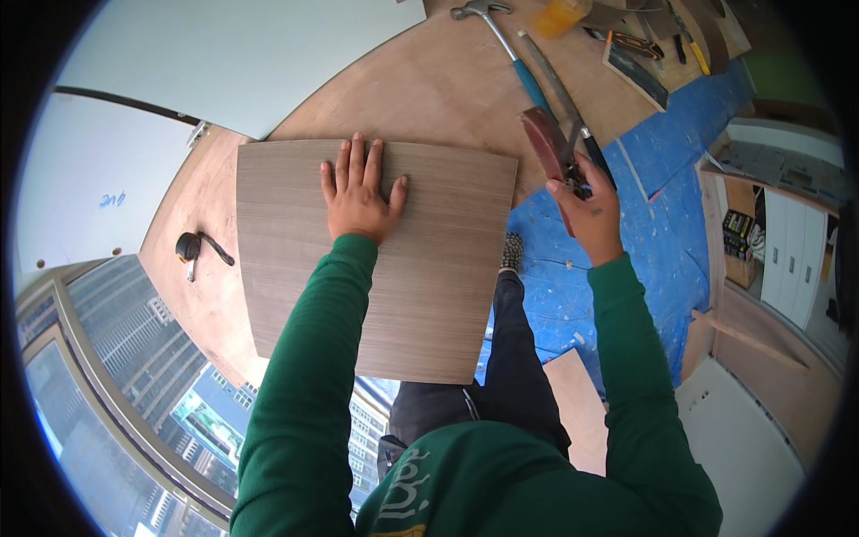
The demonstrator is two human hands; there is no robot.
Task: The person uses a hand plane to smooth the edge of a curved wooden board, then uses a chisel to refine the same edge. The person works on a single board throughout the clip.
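Grey-brown board (428, 273) lies under spread left fingers (356, 164), tape measure (187, 246) beside, hammer (528, 82) beyond, right fingers (594, 175) grasping reddish tool (543, 140)

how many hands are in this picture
2. The left hand lies spread flat on the wood-grain panel; the right hand grips a reddish-brown tool beyond the panel's right edge. No other hand shows.

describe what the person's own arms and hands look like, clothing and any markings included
The left sleeve and right sleeve are dark green, long and slightly wrinkled, ending in matching green cuffs at the wrists. The left hand and right hand are bare, with no gloves. A small dark mark shows on the back of the right hand, too small to make out.
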